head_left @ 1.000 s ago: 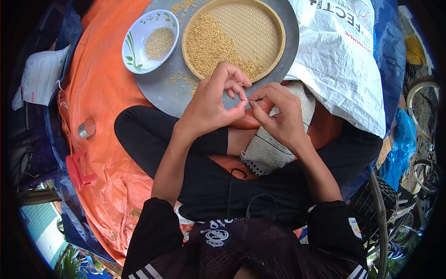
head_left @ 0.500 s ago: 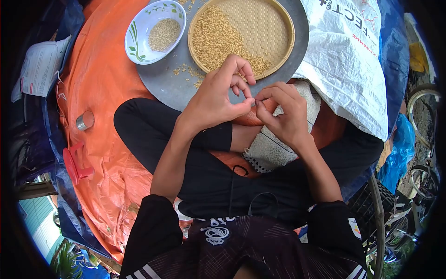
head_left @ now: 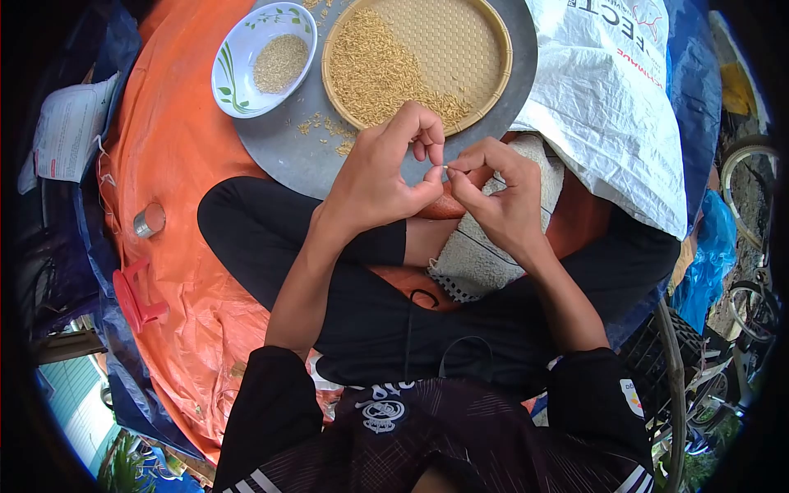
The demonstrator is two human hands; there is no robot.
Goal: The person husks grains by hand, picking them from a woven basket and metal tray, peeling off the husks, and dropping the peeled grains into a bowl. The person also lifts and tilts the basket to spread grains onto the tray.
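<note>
My left hand and my right hand meet fingertip to fingertip over my lap. Between the pinched tips shows a tiny pale grain, touched by both hands. Just beyond them, a round woven tray carries a heap of golden unhusked grains. To its left, a white bowl with green leaves contains a small pile of paler grains. Both stand on a round grey board, where some loose grains lie scattered.
An orange tarp spreads below, with a small can and a red plastic object at left. A white sack lies at right, beside a light cloth near my leg. Bicycle wheels show at far right.
The whole view has shifted slightly. My fingertips have parted a little, and the pale grain now shows between them.
</note>
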